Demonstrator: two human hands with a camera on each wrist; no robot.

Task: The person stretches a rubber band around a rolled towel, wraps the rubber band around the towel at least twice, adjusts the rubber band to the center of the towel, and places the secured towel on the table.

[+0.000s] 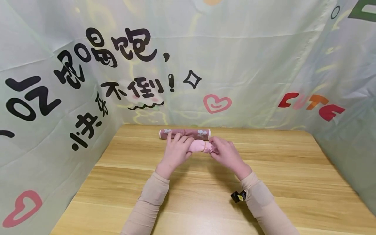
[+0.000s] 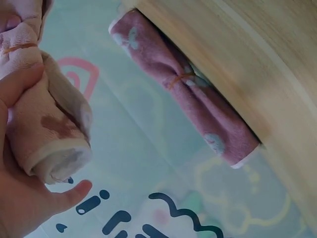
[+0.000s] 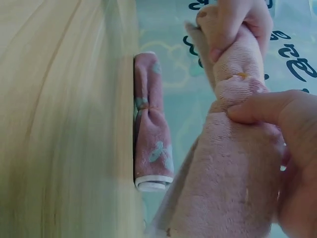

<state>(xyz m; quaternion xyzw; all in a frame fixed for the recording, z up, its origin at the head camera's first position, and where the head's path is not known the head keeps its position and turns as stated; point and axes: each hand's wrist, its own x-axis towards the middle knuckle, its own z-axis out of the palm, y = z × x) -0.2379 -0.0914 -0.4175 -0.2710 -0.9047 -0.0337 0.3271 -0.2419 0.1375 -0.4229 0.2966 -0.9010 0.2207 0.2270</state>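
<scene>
A light pink rolled towel [image 1: 198,146] with a thin band round its middle is held between my two hands above the table. My left hand [image 1: 176,150] grips one end; in the right wrist view its fingers [image 3: 233,25] curl over the far end of the roll. The other end is gripped by my right hand [image 1: 227,155], whose thumb [image 3: 252,108] presses near the band. In the left wrist view, the towel [image 2: 49,114] shows a brownish patch and a pale edge at its open end. Behind the hands lies a dark pink rolled towel [image 1: 191,134], also banded.
The wooden table [image 1: 279,182] stands against hanging fabric [image 1: 252,65] printed with black characters, hearts and coloured letters. A small black device [image 1: 238,196] sits at the right wrist, beside the sleeve [image 1: 261,199]. The dark pink roll lies along the table's back edge.
</scene>
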